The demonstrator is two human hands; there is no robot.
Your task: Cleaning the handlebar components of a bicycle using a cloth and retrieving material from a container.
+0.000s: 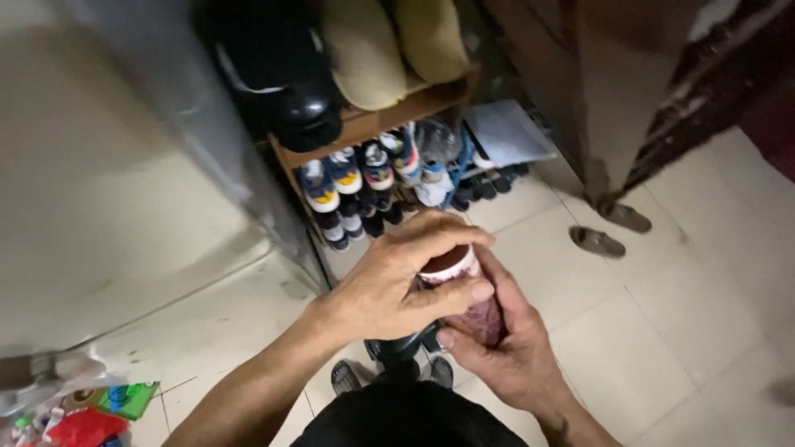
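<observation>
1. A small cylindrical jar point(472, 302), dark red with a speckled surface and a pale band near its top, is held upright above the tiled floor point(629, 331), between both hands and in front of the body.
2. The right hand point(505, 352) cups the jar from below and behind, fingers wrapped around its body.
3. The left hand point(397, 285) is closed over the top, thumb across the front. By its grip, the step in hand appears to be turning or seating a cap; the cap itself is hidden.
4. The next move likely calls for a firm counter-hold below.
5. Beyond stands a wooden shoe rack point(373, 124) crowded with glossy small shoes. Two flat sandals point(609, 230) lie near a dark door's foot.
</observation>
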